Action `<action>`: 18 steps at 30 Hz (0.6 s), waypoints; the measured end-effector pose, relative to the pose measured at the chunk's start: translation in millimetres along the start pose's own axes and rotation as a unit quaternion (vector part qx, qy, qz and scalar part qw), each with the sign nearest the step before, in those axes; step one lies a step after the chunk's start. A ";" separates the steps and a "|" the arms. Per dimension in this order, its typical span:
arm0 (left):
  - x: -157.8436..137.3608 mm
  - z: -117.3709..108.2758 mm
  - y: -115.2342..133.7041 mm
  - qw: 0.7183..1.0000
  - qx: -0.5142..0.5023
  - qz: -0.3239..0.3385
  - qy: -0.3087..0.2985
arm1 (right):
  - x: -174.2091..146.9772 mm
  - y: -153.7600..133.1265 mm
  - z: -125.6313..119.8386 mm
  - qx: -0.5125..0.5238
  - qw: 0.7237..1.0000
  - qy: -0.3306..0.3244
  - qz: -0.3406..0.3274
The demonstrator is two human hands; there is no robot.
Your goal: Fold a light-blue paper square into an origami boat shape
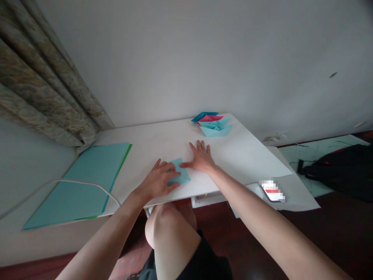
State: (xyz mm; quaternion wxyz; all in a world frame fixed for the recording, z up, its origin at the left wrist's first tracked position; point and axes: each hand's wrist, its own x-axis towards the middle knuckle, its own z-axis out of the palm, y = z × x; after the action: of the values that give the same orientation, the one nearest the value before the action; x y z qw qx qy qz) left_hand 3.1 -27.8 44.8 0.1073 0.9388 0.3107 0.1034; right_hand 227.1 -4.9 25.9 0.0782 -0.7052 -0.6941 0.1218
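A small folded piece of light blue paper [183, 179] lies flat on the white table near its front edge. My left hand [160, 179] rests over the paper's left part, fingers spread and partly bent, hiding that side. With its thumb at the paper's upper right, my right hand [201, 157] lies on the table, its other fingers stretched out and apart. Behind my right hand stand several folded paper boats: a light blue one [216, 130] in front, a pink one [210, 118] and a dark blue one [204, 115] behind.
A stack of large light blue and green paper sheets [78, 182] covers the table's left end, with a white cable [84, 182] crossing over it. A phone [272, 190] with a blurred screen lies at the right. A black bag [338, 167] sits beyond the table.
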 end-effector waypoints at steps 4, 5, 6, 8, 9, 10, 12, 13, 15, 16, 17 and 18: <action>7.0 3.8 4.3 0.999 -0.017 0.035 0.022 | 10.0 0.1 1.5 0.001 1.000 0.001 -0.013; 7.9 5.6 5.9 0.999 -0.023 0.037 0.029 | 11.8 -0.1 1.9 0.000 1.000 0.003 -0.015; 8.7 7.1 7.4 0.998 -0.028 0.037 0.035 | 13.4 -0.5 2.0 -0.001 1.000 0.003 -0.016; 10.3 9.0 10.1 0.998 -0.031 0.030 0.040 | 15.6 -1.3 1.6 -0.003 1.000 0.001 -0.020; 11.1 9.3 11.2 0.998 -0.031 0.026 0.040 | 16.4 -1.7 1.2 -0.004 1.000 -0.002 -0.021; 11.8 9.5 12.2 0.998 -0.031 0.022 0.041 | 17.0 -2.1 0.9 -0.005 1.000 -0.005 -0.022; 13.2 10.1 13.8 0.998 -0.037 0.024 0.043 | 18.0 -2.5 0.7 -0.008 1.000 -0.007 -0.024; 13.6 10.9 14.3 0.998 -0.044 0.031 0.044 | 18.4 -2.5 0.9 -0.010 1.000 -0.005 -0.024; 14.0 13.7 14.3 0.995 -0.065 0.052 0.049 | 19.1 -2.0 1.9 -0.012 1.000 0.000 -0.026; 14.1 15.5 13.8 0.994 -0.077 0.064 0.055 | 19.5 -1.5 2.5 -0.013 1.000 0.001 -0.027; 14.1 17.3 13.0 0.991 -0.088 0.073 0.062 | 19.8 -1.1 3.1 -0.013 0.999 0.002 -0.029; 14.2 19.0 12.1 0.989 -0.097 0.080 0.070 | 20.1 -0.7 3.6 -0.013 0.999 0.002 -0.030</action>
State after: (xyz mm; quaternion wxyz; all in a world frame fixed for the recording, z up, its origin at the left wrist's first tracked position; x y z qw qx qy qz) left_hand 26.0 -31.2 31.7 0.1674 0.9361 0.2294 0.2072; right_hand 225.6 14.9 21.3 0.0741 -0.6853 -0.7164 0.1084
